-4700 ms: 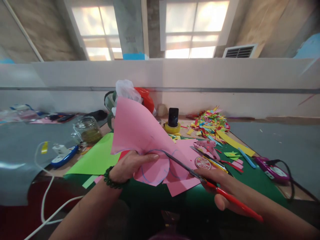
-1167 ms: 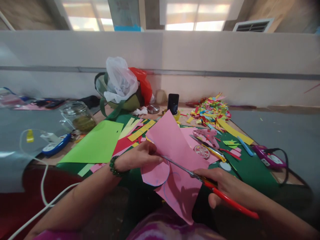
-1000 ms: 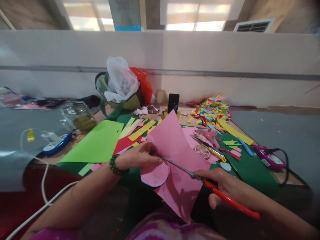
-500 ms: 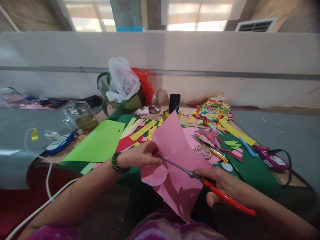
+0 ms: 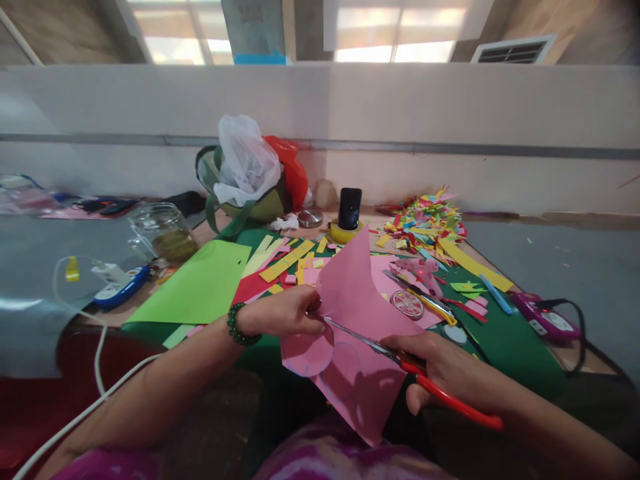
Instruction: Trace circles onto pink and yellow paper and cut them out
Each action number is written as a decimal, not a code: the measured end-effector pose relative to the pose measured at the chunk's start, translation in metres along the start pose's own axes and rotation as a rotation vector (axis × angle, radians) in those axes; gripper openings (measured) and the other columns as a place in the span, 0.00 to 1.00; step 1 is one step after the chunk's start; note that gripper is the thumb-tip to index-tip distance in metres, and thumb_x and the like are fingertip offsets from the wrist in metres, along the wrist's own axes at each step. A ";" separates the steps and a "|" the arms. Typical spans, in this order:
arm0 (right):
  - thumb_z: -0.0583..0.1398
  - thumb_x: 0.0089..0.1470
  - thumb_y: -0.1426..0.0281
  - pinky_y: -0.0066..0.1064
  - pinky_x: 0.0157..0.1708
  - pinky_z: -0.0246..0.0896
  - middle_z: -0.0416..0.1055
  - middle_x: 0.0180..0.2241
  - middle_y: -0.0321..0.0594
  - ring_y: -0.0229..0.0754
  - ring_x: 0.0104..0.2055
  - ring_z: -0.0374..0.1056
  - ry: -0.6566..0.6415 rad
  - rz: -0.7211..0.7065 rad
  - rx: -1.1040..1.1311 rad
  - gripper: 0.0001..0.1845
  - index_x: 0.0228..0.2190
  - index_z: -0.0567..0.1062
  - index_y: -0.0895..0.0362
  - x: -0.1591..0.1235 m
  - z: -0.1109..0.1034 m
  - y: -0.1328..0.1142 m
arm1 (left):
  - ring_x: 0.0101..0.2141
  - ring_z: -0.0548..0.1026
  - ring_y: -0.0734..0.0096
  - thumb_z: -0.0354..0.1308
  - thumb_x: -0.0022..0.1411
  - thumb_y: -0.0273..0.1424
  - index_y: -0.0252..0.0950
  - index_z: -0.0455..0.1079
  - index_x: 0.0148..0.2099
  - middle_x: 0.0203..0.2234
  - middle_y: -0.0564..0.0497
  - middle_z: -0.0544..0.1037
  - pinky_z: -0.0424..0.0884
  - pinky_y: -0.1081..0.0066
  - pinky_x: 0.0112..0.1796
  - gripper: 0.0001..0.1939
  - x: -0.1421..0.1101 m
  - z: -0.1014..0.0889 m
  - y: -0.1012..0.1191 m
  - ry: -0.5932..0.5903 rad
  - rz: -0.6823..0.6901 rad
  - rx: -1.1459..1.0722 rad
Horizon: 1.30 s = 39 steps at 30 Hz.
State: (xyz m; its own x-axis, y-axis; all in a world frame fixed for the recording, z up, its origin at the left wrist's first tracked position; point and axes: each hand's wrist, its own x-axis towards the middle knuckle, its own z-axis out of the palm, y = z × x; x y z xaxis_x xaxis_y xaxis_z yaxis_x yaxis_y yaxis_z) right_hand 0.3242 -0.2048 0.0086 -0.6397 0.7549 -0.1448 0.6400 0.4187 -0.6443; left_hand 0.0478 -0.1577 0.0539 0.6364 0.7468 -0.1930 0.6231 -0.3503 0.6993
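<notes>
A sheet of pink paper (image 5: pixel 350 280) with blue drawn curves is held up above the table's near edge. My left hand (image 5: pixel 295 312) pinches it at the left, beside a rounded, partly cut piece (image 5: pixel 307 350). Red-handled scissors (image 5: pixel 453 400) are in my right hand (image 5: pixel 430 367), fingers closed about the handles. Their blades cross the pink paper from the right, with the tips close to my left thumb. Whether the blades are fully together I cannot tell.
A green mat (image 5: pixel 520 347) bears a lime-green sheet (image 5: pixel 195 283), a utility knife (image 5: pixel 435 307), a pink glue gun (image 5: pixel 420 270) and a tape roll (image 5: pixel 407 305). Behind are a paper-scrap heap (image 5: pixel 430 220), a phone (image 5: pixel 349 208) and a bag (image 5: pixel 265 207). A glass jug (image 5: pixel 167 233) stands left.
The pink sheet's top corner has shifted right and slightly down. My right hand and the scissors have moved a little left; my left hand keeps its pinch.
</notes>
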 end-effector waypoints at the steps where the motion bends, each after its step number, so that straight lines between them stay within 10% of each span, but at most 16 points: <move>1: 0.64 0.39 0.40 0.26 0.28 0.59 0.71 0.26 0.37 0.42 0.28 0.65 -0.005 0.008 0.000 0.40 0.44 0.77 0.58 0.000 0.000 0.000 | 0.20 0.57 0.77 0.56 0.48 0.33 0.38 0.58 0.22 0.15 0.60 0.59 0.52 0.74 0.21 0.09 0.000 0.000 -0.001 -0.014 0.006 -0.021; 9: 0.59 0.38 0.35 0.25 0.26 0.55 0.66 0.24 0.36 0.39 0.27 0.59 0.017 -0.006 0.066 0.44 0.42 0.77 0.58 0.001 -0.001 -0.001 | 0.25 0.68 0.73 0.64 0.44 0.28 0.36 0.69 0.29 0.22 0.57 0.72 0.61 0.75 0.25 0.08 -0.001 -0.001 -0.009 0.050 0.032 -0.342; 14: 0.51 0.40 0.30 0.25 0.22 0.45 0.52 0.22 0.29 0.35 0.24 0.46 0.111 -0.051 0.100 0.47 0.39 0.75 0.59 0.005 0.002 0.005 | 0.35 0.77 0.66 0.71 0.40 0.29 0.38 0.73 0.48 0.35 0.51 0.80 0.70 0.73 0.35 0.29 -0.010 0.020 -0.017 0.405 -0.010 -0.919; 24: 0.45 0.39 0.28 0.28 0.27 0.52 0.63 0.25 0.34 0.39 0.27 0.56 0.186 -0.068 0.062 0.52 0.43 0.73 0.58 0.020 0.022 0.010 | 0.29 0.77 0.70 0.76 0.34 0.34 0.35 0.78 0.29 0.28 0.52 0.82 0.74 0.72 0.34 0.17 0.011 0.087 -0.019 0.979 -0.005 -1.497; 39: 0.44 0.44 0.30 0.28 0.26 0.51 0.64 0.26 0.35 0.38 0.26 0.55 0.095 -0.099 0.050 0.49 0.43 0.73 0.58 0.022 0.020 0.007 | 0.25 0.74 0.74 0.76 0.31 0.34 0.34 0.79 0.27 0.23 0.52 0.81 0.71 0.76 0.30 0.16 0.003 0.078 -0.027 0.950 -0.086 -1.355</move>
State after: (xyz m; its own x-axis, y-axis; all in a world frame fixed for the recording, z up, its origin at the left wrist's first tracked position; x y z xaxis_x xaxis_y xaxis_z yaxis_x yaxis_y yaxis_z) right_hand 0.3056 -0.1954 -0.0141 -0.6538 0.7566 -0.0082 0.5524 0.4698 -0.6886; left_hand 0.0686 -0.1898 -0.0186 -0.1810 0.9714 -0.1539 -0.5073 0.0418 0.8608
